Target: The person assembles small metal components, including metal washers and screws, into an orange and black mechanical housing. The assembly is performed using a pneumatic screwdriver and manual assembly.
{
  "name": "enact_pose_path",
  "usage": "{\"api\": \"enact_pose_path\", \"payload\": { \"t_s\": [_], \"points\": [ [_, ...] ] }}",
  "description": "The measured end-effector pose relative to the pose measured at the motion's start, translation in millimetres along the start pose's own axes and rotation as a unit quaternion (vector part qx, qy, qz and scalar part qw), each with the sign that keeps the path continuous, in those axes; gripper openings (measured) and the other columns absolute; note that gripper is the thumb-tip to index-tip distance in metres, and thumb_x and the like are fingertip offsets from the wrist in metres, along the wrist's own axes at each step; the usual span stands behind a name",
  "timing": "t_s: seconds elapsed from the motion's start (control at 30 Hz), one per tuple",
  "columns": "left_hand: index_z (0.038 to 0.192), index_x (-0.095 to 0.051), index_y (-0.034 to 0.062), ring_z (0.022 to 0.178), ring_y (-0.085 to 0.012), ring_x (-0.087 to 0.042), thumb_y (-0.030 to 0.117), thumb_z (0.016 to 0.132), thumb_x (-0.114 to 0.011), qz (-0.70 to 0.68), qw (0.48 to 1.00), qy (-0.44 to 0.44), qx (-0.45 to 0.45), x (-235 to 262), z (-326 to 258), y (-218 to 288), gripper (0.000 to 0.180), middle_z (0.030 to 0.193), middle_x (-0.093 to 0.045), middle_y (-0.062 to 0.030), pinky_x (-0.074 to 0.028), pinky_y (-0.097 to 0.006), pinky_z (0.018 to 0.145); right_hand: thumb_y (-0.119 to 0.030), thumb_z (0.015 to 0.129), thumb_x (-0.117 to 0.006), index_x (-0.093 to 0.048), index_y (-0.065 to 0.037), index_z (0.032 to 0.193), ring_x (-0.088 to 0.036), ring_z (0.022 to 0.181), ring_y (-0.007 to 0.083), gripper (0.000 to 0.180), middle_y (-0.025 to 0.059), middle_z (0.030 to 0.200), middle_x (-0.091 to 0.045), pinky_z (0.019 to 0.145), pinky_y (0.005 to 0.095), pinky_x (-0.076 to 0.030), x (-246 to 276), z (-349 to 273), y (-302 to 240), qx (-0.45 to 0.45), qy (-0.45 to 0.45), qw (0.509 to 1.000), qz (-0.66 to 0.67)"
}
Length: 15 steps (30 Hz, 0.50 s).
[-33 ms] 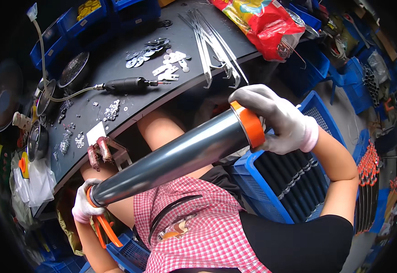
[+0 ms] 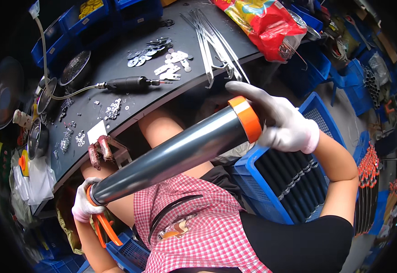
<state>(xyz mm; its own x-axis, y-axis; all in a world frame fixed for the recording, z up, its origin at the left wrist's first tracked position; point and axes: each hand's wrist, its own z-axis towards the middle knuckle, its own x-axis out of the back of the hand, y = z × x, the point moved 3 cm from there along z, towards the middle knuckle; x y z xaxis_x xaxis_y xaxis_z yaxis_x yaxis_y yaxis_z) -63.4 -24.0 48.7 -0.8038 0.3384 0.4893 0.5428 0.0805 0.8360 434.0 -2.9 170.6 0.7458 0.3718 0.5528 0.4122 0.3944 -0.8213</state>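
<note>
Head view: a long grey tube [image 2: 175,157] is held across the lap, its long axis running from lower left to upper right. The orange-capped end is gripped by the right hand [image 2: 282,123]; the lower end is clasped by the left hand [image 2: 85,207], below the worktop [image 2: 116,59].

Nothing moved — hands [image 2: 289,123], tube [image 2: 175,154] unchanged.

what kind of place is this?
Likely a small assembly workshop. A dark workbench holds a corded power screwdriver, flat metal plates and loose washers. Blue plastic crates of dark tubes stand beside the seat. Both gloved hands hold a grey metal tube with an orange end cap.
</note>
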Motion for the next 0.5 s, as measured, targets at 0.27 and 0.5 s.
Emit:
{"api": "enact_pose_path", "payload": {
  "t_s": [0.27, 0.5],
  "points": [
    [0.106, -0.062, 0.0005, 0.089, -0.0146, -0.062, 0.020, 0.042, -0.082, 0.011, 1.000, 0.009, -0.001, 2, -6, 3, 0.070, 0.096, -0.066, -0.0070, -0.049, -0.030, 0.088, -0.063, 0.088, -0.052, -0.017, -0.006, 0.150, -0.063, 0.091, 0.0301, 0.091, 0.0206, 0.111, -0.057, 0.077, 0.0360, -0.050, -22, 38, 22, -0.141, -0.044, 0.988, -0.046],
    [0.112, -0.061, 0.0064, 0.087, -0.0160, -0.063, 0.021, 0.054, -0.080, 0.085, 0.992, 0.001, -0.092, 19, -6, 40, 0.062, 0.096, -0.067, -0.0068, -0.051, -0.030, 0.085, -0.079, 0.068, -0.062, -0.049, -0.002, 0.123, -0.056, 0.097, 0.0173, 0.096, 0.0106, 0.111, -0.054, 0.086, 0.0305, -0.046, -34, 33, 31, -0.106, 0.092, 0.987, 0.084]
  ]
}}
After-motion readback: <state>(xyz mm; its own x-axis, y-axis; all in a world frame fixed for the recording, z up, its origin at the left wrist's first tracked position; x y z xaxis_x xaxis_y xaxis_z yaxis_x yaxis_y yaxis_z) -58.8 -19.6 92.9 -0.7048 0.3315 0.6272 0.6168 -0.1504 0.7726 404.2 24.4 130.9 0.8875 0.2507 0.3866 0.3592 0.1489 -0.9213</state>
